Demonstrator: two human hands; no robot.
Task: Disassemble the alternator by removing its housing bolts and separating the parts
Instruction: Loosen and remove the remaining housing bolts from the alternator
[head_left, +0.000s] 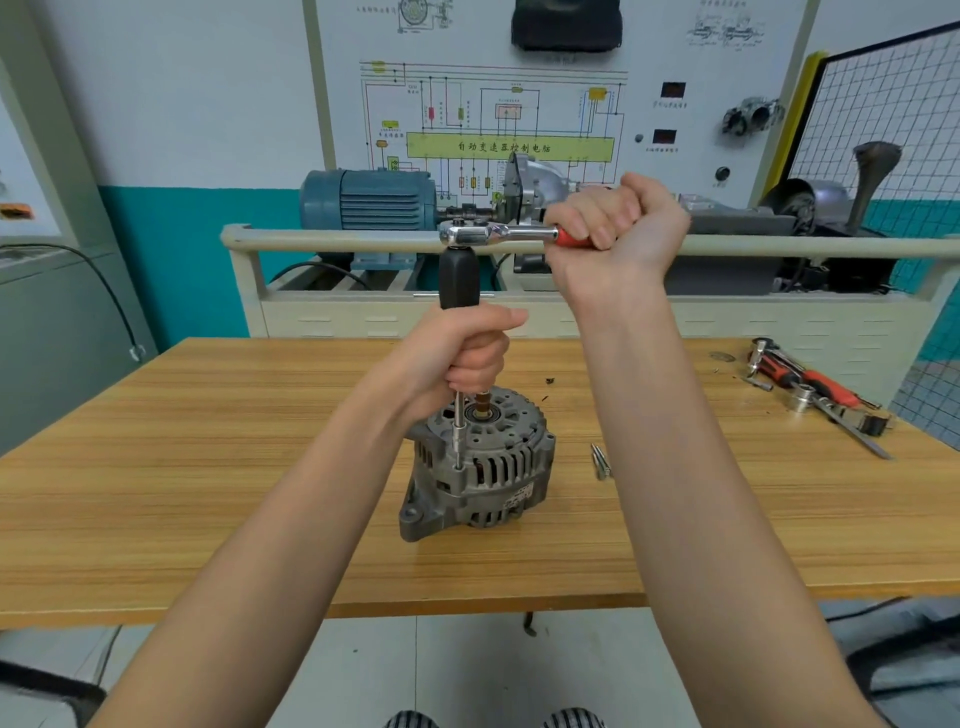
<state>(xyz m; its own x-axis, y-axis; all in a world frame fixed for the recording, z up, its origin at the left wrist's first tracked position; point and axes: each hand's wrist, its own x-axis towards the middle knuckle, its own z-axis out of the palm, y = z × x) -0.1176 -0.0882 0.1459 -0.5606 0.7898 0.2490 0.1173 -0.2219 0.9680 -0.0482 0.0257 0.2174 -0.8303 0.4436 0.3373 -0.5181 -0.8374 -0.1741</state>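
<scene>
— What sat closest to the camera?

— The wooden counter (208, 493), with the alternator (480, 462) standing on end near its middle, shaft upward. A long driver (459, 364) stood upright on it, its thin shank ending in a bit seated at a housing bolt on the left rim.

— And the hands?

— The left hand (462, 358) was wrapped around the driver's black handle, a closed grip steadying it. Above, the right hand (618, 223) was fisted round the red handle of a ratchet (498, 234), whose chrome head sat on top of the driver.

— How far along did the job look?

— Early to middle, I'd judge. The two housing halves were together, nothing separated. Two slim metal pieces (600, 461) lay on the counter just right of the alternator; they might have been bolts already out, but I couldn't tell for certain. At least this bolt remained, then the splitting of the case.

— Anything else on the surface?

— Toward the far right edge lay a cluster of spare tools (810, 389): red-handled ones, a socket, a flat metal bar. A few dark specks lay behind the alternator.

— And the room beyond?

— A cream-railed training stand (363, 241) stood behind the counter, carrying a blue electric motor (369, 200) coupled to a gearbox. Behind that hung a white board with a wiring diagram (493, 130), and a mesh panel (883, 104) stood at the far right. The wall was white over teal.
</scene>
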